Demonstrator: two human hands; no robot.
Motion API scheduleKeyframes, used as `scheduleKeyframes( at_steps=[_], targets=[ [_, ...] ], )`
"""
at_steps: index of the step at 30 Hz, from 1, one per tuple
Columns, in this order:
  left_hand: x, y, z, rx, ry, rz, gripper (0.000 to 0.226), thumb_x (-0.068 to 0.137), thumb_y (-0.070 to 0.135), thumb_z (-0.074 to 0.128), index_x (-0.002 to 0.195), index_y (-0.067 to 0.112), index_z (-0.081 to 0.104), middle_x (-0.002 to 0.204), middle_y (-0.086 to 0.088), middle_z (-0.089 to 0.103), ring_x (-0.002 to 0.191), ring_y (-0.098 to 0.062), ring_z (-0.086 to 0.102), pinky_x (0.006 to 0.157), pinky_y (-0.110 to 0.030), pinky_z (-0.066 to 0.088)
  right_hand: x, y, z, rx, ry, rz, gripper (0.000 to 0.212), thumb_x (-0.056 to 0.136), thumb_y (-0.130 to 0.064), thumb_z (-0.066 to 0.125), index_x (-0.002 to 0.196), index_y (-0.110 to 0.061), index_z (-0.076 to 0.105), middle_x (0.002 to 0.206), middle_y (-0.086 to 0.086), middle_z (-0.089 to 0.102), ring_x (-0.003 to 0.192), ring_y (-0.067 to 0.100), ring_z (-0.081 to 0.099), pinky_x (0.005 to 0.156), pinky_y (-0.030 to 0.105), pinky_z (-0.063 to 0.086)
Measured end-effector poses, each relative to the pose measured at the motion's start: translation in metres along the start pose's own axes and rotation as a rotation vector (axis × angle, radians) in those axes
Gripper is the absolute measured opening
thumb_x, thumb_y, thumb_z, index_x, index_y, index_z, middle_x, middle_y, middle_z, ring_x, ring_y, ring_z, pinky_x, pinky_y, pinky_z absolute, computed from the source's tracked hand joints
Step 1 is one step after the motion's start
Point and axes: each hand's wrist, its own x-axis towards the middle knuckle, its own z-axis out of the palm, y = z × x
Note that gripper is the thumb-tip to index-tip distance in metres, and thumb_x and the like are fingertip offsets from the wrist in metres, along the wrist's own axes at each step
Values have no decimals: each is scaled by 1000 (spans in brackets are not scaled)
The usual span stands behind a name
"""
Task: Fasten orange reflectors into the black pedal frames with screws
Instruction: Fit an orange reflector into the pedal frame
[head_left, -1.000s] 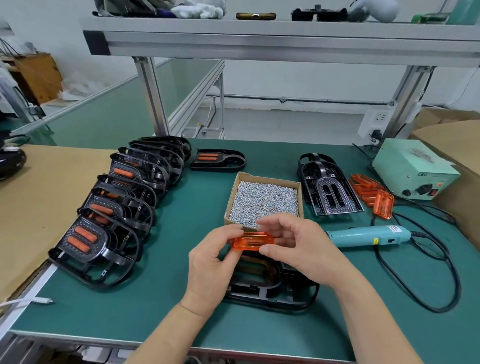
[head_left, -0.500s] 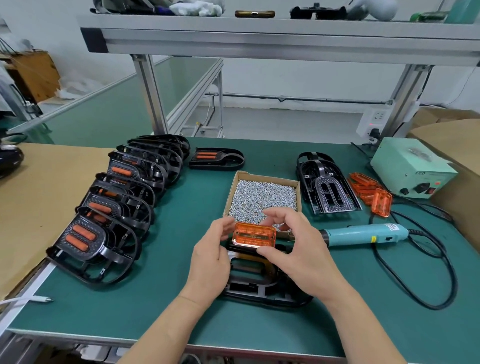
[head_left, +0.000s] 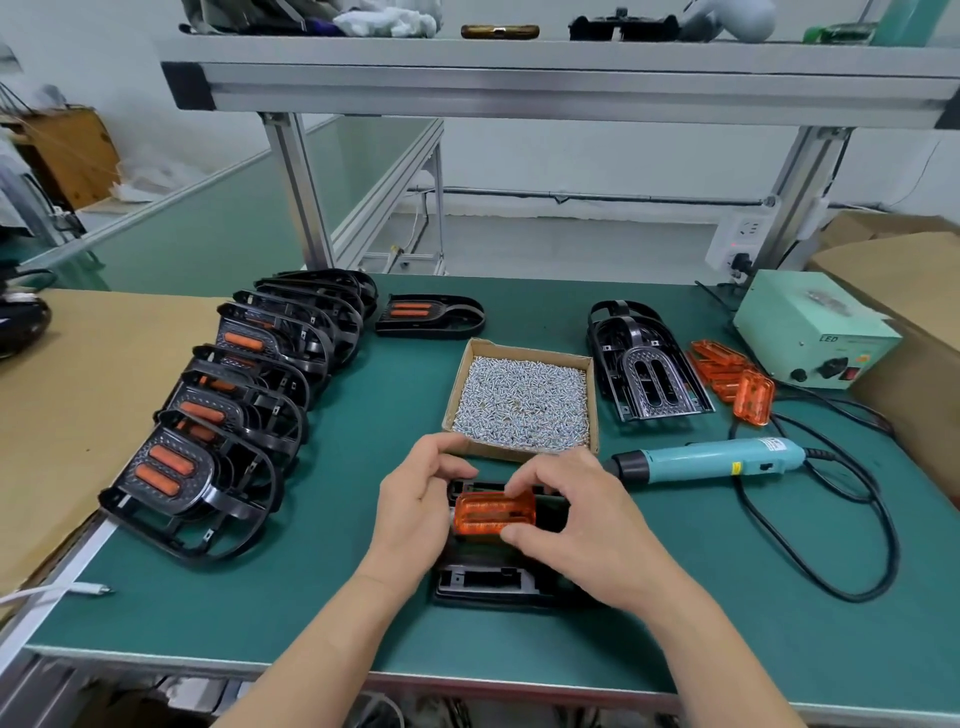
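Note:
An orange reflector (head_left: 493, 513) sits on the upper part of a black pedal frame (head_left: 485, 584) lying on the green mat near the front edge. My left hand (head_left: 415, 512) pinches the reflector's left end, and my right hand (head_left: 576, 525) pinches its right end between thumb and fingers. The hands cover much of the frame. Behind them stands a cardboard box of small silver screws (head_left: 522, 402). A teal electric screwdriver (head_left: 711, 460) lies to the right. Loose orange reflectors (head_left: 730, 376) are piled at the right, beside an unfilled black frame (head_left: 647, 374).
A row of several black frames with orange inserts (head_left: 223, 415) leans along the left, one more (head_left: 428, 314) lying behind the box. A green power unit (head_left: 810, 332) and black cable (head_left: 878, 525) occupy the right. Cardboard sheet (head_left: 62, 395) left, boxes far right, shelf overhead.
Both hands have brought the reflector down from above the screw box onto the black frame, and it has turned from facing up toward me to lying flatter.

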Motion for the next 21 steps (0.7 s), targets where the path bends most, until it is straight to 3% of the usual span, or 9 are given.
scheduleKeyframes(
  at_steps=[6,11,16,21],
  targets=[
    [-1,2,-3,12,-28,-12,52,85,-12,41,105,30,64,89,8,74,95,-7,66,93,-30,50,-2,-6,7,-83,-117,-12,12,80,-32,78,89,-28,70,99,-17,66,104,7,43,96,30,40],
    [-3,4,-2,99,-58,58,41,85,-6,54,108,27,62,88,10,72,90,-1,65,88,-23,49,-3,-7,7,-182,-130,-53,7,87,-34,72,90,-30,76,102,-19,60,103,9,38,96,28,37],
    [-3,3,1,251,-123,149,26,90,7,62,111,22,65,100,14,68,99,-3,62,96,-29,48,-2,-2,10,-246,-88,-86,13,94,-29,66,91,-27,78,98,-20,57,101,10,37,97,29,36],
    [-2,5,3,384,-185,225,26,81,35,77,103,25,68,98,20,60,102,-4,52,90,-20,41,-2,5,9,-251,-48,-143,15,94,-24,64,86,-26,77,94,-13,62,97,12,41,93,29,37]
  ],
)
